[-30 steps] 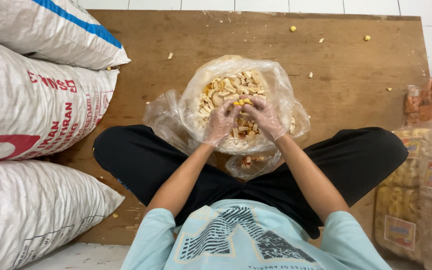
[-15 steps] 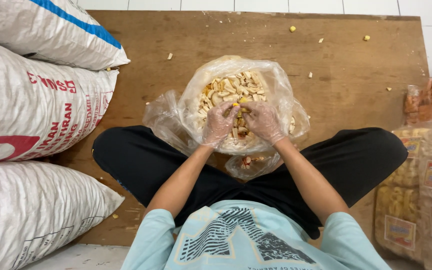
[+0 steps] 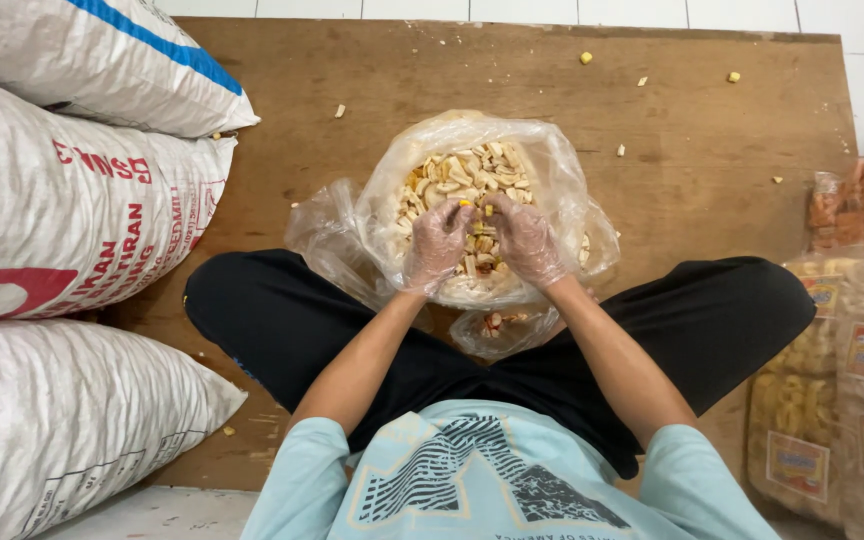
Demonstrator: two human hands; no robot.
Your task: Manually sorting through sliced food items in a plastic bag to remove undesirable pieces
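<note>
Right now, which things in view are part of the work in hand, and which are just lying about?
In hand:
- left hand, in a thin clear glove
- right hand, gloved the same
- big clear bag of pale snack pieces
- small bag below it

Lying about:
- white woven sacks to the left
- packed snack bags to the right
- stray crumbs on the wooden board

Single view, worn on the head, looked steeply down over chest and crossed legs onto a wooden board (image 3: pixel 712 190). Close range; hands near frame centre. Sacks (image 3: pixel 62 210) cropped at left edge.
</note>
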